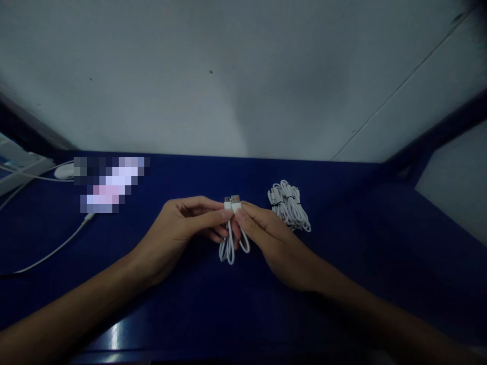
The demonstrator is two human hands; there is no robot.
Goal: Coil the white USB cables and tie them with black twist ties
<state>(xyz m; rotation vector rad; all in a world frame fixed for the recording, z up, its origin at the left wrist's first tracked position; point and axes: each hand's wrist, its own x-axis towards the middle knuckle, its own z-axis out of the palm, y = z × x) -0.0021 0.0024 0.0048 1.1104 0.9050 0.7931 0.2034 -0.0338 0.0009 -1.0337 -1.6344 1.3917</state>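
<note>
Between my two hands is a white USB cable [228, 248], folded into loops that hang below the fingers. My left hand [190, 218] is closed, pinching the smaller plug of the cable between thumb and fingers. Beside it, my right hand [262, 225] pinches the wider USB plug, so both metal ends point away from me side by side. Just past my right hand lies a pile of coiled white cables [289, 203], bound with dark ties; its near left edge is partly hidden by that hand.
Everything rests on a blue tabletop [182, 314] that meets a pale wall [171, 101]. At the left are a pixelated bright object [114, 185] with a white cord [57, 248], a white rounded item [64, 171], and a white box-like object [26, 170].
</note>
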